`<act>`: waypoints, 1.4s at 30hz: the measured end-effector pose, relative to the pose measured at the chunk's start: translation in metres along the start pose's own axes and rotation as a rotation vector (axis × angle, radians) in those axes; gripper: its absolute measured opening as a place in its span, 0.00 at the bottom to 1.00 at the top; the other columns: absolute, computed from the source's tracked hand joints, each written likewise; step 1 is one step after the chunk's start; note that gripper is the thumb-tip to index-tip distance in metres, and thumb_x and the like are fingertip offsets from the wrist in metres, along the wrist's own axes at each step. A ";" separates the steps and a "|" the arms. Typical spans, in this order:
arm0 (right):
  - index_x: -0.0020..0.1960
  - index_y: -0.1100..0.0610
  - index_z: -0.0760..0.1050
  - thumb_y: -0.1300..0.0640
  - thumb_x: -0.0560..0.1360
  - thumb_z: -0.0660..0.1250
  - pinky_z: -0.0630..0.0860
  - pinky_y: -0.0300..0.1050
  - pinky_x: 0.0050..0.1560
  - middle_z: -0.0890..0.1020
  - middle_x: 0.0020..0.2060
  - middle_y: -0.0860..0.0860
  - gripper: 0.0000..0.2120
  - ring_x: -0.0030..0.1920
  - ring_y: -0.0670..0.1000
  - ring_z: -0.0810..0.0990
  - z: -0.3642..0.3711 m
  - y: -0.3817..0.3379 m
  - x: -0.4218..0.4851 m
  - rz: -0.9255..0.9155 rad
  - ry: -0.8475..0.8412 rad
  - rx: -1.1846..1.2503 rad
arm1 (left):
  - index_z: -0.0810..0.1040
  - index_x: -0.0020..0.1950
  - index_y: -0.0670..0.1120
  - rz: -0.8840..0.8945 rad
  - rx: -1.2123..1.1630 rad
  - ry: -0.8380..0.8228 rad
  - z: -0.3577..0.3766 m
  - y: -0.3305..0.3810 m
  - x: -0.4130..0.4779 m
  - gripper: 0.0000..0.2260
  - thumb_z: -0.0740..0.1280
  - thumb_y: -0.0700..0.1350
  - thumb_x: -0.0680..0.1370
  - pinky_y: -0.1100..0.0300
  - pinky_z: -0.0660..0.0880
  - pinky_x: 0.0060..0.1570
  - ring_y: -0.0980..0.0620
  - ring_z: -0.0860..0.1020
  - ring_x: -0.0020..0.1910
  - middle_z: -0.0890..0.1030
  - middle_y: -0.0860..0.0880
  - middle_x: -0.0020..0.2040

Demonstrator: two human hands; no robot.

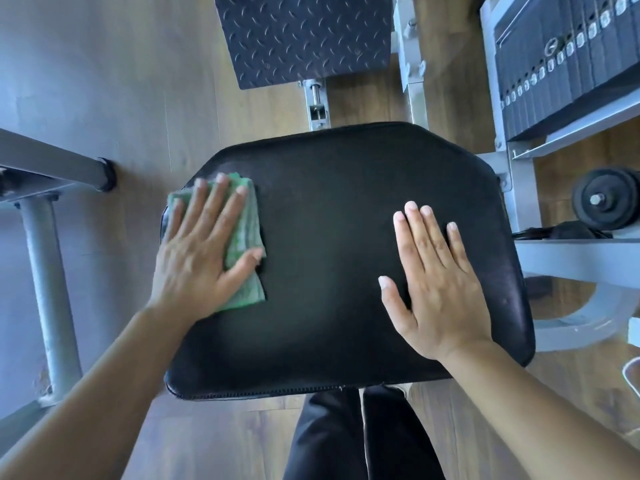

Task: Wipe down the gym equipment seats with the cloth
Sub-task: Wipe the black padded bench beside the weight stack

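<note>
A black padded seat (329, 237) fills the middle of the head view. A folded green cloth (247, 237) lies on the seat's left part, close to its left edge. My left hand (201, 251) presses flat on the cloth with fingers spread, covering most of it. My right hand (436, 282) rests flat on the bare right part of the seat, fingers apart, holding nothing.
A dark tread-plate footrest (301, 36) stands beyond the seat on a grey post. A weight stack (568, 64) in a grey frame is at the right, a dumbbell (606, 199) below it. Grey metal tubes (45, 271) stand at the left. My dark trouser legs (363, 438) are below.
</note>
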State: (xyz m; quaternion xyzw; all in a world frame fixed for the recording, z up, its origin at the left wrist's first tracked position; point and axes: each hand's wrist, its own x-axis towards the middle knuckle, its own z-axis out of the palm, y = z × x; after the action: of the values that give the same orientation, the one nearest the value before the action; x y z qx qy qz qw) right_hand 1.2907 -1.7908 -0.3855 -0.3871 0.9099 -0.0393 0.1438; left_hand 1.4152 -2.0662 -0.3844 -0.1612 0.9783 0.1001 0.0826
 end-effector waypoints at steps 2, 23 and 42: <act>0.78 0.62 0.48 0.44 0.80 0.45 0.50 0.58 0.76 0.50 0.78 0.57 0.33 0.78 0.54 0.47 0.000 -0.001 0.000 -0.006 0.005 0.000 | 0.52 0.79 0.51 -0.116 -0.016 0.021 -0.002 -0.003 0.019 0.33 0.52 0.63 0.76 0.46 0.47 0.75 0.47 0.48 0.78 0.51 0.50 0.79; 0.78 0.62 0.50 0.44 0.79 0.46 0.49 0.58 0.76 0.51 0.78 0.56 0.33 0.78 0.54 0.47 0.004 0.000 0.001 -0.005 0.016 -0.015 | 0.51 0.79 0.49 -0.057 0.024 0.041 0.008 0.047 0.068 0.34 0.51 0.64 0.77 0.45 0.45 0.75 0.45 0.48 0.77 0.52 0.47 0.79; 0.78 0.62 0.49 0.44 0.79 0.45 0.49 0.58 0.76 0.50 0.78 0.57 0.33 0.78 0.54 0.47 0.002 0.001 0.001 -0.012 -0.002 -0.016 | 0.52 0.79 0.49 0.261 -0.052 -0.034 0.007 0.088 0.052 0.32 0.52 0.62 0.78 0.44 0.46 0.75 0.46 0.45 0.78 0.50 0.48 0.79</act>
State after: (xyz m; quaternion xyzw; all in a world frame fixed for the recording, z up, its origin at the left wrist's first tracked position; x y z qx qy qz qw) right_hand 1.2900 -1.7903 -0.3876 -0.3939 0.9076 -0.0324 0.1415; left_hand 1.3384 -1.9980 -0.3864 -0.0330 0.9866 0.1379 0.0813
